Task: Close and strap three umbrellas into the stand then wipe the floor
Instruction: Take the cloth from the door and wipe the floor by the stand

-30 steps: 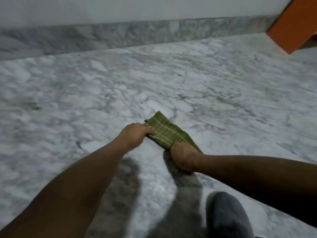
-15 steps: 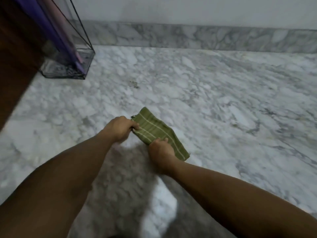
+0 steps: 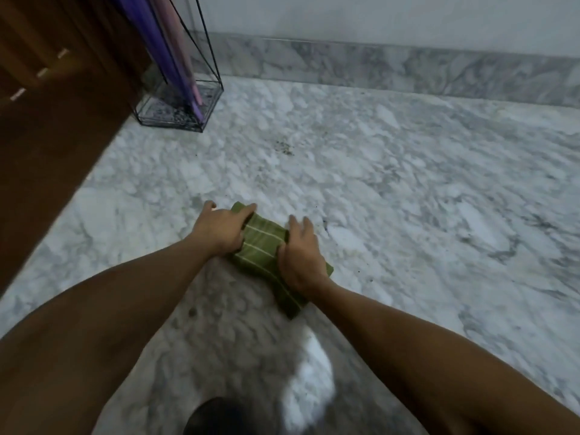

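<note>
We have the green cloth (image 3: 260, 246) mid-frame on the marble floor (image 3: 408, 199). Our left hand (image 3: 222, 229) curls round its 10 o'clock end, while our right hand (image 3: 301, 259) presses flat with fingers spread. The umbrella stand (image 3: 185, 117) sits at 11 o'clock.

My green striped cloth (image 3: 262, 246) looks soft and matt. The white-grey marble surface (image 3: 408, 199) under it looks smooth and shiny. The brown door (image 3: 47, 152) looks like wood.

The right hand (image 3: 299, 262) is now opened and laid flat on the green cloth (image 3: 260, 246), fingers spread, where the cloth's edge was pinched before. The view is swung further left, so the umbrella stand (image 3: 157, 113) and wooden door (image 3: 62, 136) are shown larger.
</note>
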